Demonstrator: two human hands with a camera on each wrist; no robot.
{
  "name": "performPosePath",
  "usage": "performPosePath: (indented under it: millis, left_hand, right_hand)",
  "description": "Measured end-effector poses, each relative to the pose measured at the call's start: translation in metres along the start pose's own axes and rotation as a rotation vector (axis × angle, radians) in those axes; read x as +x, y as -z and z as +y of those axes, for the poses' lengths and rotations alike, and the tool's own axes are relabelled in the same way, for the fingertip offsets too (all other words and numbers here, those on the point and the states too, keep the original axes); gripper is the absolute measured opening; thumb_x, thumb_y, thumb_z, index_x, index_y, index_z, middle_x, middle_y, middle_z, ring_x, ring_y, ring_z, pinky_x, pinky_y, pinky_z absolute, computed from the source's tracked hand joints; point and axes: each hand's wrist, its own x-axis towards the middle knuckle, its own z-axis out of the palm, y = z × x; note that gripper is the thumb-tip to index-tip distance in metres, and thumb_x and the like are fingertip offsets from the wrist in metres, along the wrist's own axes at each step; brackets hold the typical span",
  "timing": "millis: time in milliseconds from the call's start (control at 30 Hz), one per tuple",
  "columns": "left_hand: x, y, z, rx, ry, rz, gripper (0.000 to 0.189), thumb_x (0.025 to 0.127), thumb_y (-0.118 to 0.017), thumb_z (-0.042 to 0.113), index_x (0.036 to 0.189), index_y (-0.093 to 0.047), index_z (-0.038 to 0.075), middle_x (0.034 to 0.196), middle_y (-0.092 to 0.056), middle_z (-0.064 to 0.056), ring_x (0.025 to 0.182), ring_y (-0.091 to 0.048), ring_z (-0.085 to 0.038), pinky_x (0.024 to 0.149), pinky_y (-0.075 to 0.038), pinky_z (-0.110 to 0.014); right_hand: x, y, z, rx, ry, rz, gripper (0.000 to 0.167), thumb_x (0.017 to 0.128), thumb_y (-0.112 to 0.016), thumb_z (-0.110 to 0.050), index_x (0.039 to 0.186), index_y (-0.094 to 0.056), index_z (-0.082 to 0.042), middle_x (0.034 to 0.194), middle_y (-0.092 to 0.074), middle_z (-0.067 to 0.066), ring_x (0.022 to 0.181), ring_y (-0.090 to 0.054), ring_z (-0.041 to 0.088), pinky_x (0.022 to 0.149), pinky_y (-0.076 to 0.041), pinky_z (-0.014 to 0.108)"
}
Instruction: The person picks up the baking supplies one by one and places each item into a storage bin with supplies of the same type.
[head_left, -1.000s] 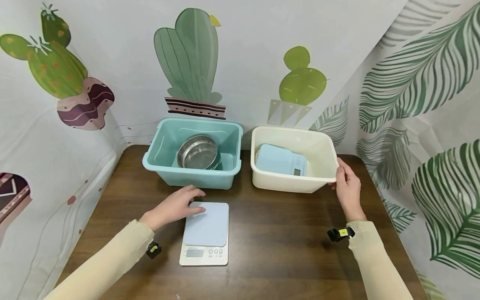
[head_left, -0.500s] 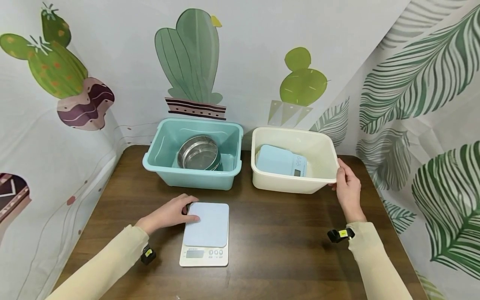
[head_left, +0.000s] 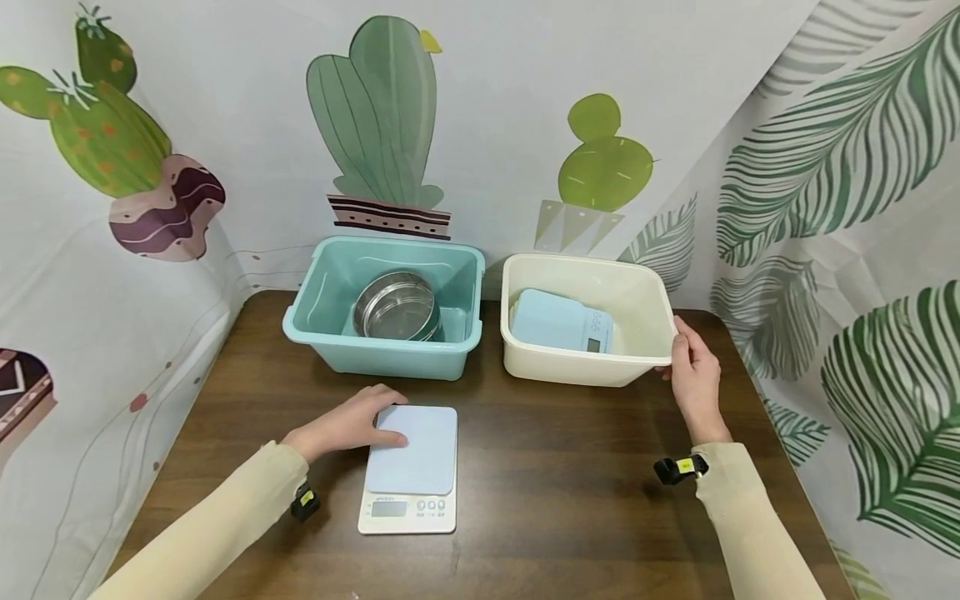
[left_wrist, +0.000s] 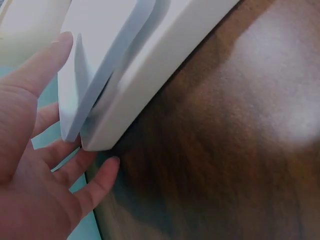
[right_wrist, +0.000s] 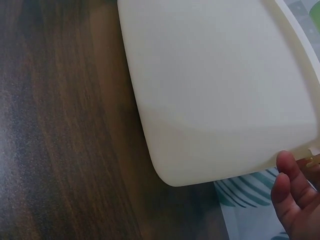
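A kitchen scale (head_left: pixel 411 467), white with a pale blue-white plate, lies flat on the brown table. My left hand (head_left: pixel 352 425) is at its far left corner, the thumb over the plate and the other fingers along the far edge. In the left wrist view, the fingers (left_wrist: pixel 102 182) are spread and fairly straight beside the scale's edge; whether the thumb touches the plate I cannot tell. My right hand (head_left: pixel 695 375) holds the right rim of a cream bin (head_left: pixel 577 369) between thumb and fingers. Inside that bin lies a light blue kitchen scale (head_left: pixel 551 321).
A teal bin (head_left: pixel 390 360) stands left of the cream one, with round metal sieves (head_left: pixel 401 308) in it. Both bins are at the back of the wooden table (head_left: pixel 562 500), before a white cloth backdrop (head_left: pixel 495 125) printed with cacti and leaves.
My left hand has gone lower over the far left corner of the white scale, first shifting left, then slightly right. The right hand stays on the cream bin's rim.
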Motion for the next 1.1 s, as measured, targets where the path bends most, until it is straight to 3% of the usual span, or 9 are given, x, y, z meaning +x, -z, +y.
performPosePath:
  millis: [133,333,533,633,767,1000,1100]
  left_hand:
    - [0.005,-0.001,0.003,-0.01,0.0,-0.013,0.063,0.085,-0.085,0.048,0.132,-0.064,0.013,0.132,-0.06,-0.009,0.121,-0.052,-0.027,0.105,-0.046,-0.051]
    - [0.012,0.0,0.013,0.035,-0.042,-0.006,0.057,0.084,-0.086,0.048,0.126,-0.065,0.016,0.126,-0.062,-0.007,0.115,-0.054,-0.026,0.1,-0.047,-0.05]
    - [0.018,0.001,0.021,0.075,-0.1,0.004,0.053,0.083,-0.086,0.049,0.115,-0.064,0.012,0.111,-0.062,-0.004,0.1,-0.055,-0.022,0.09,-0.049,-0.048]
    - [0.019,0.0,0.019,0.066,-0.113,0.004,0.054,0.083,-0.087,0.049,0.112,-0.062,0.011,0.107,-0.061,-0.003,0.096,-0.054,-0.021,0.087,-0.049,-0.047]
    - [0.02,0.001,0.019,0.036,-0.074,-0.019,0.052,0.082,-0.089,0.044,0.111,-0.061,0.01,0.106,-0.061,-0.002,0.094,-0.055,-0.019,0.088,-0.049,-0.042]
    - [0.019,0.007,0.018,-0.068,-0.034,-0.065,0.046,0.086,-0.087,0.038,0.106,-0.055,0.011,0.094,-0.061,0.0,0.086,-0.055,-0.014,0.079,-0.047,-0.032]
    - [0.017,0.011,0.017,-0.117,-0.04,-0.096,0.043,0.089,-0.084,0.041,0.101,-0.054,0.012,0.086,-0.056,0.001,0.082,-0.053,-0.014,0.073,-0.044,-0.03]
  right_hand:
    - [0.002,-0.001,0.002,-0.004,-0.003,-0.002,0.042,0.111,-0.045,-0.026,0.149,-0.06,-0.013,0.077,-0.066,-0.011,0.056,-0.061,0.005,0.053,-0.049,0.017]
    - [0.003,-0.001,-0.003,-0.015,0.0,0.001,0.042,0.111,-0.045,-0.027,0.148,-0.061,-0.014,0.088,-0.069,0.007,0.057,-0.063,0.009,0.054,-0.049,0.018]
    - [0.003,-0.002,-0.003,-0.019,-0.007,0.0,0.043,0.111,-0.045,-0.027,0.148,-0.061,-0.013,0.081,-0.069,0.001,0.055,-0.062,0.006,0.053,-0.049,0.017]
    - [0.003,-0.002,-0.002,-0.015,-0.007,0.0,0.043,0.111,-0.045,-0.027,0.148,-0.061,-0.013,0.082,-0.07,0.006,0.055,-0.062,0.006,0.053,-0.049,0.017]
    - [0.002,-0.003,-0.002,-0.011,-0.003,0.003,0.042,0.111,-0.045,-0.027,0.148,-0.061,-0.014,0.088,-0.07,0.016,0.056,-0.062,0.007,0.053,-0.049,0.017]
    - [0.001,-0.002,-0.002,0.022,-0.017,0.009,0.042,0.111,-0.046,-0.026,0.148,-0.061,-0.014,0.071,-0.065,-0.014,0.055,-0.062,0.007,0.052,-0.05,0.019]
    - [0.0,-0.002,-0.002,0.032,-0.018,0.007,0.042,0.111,-0.046,-0.026,0.148,-0.061,-0.013,0.07,-0.063,-0.017,0.054,-0.063,0.007,0.052,-0.049,0.018]
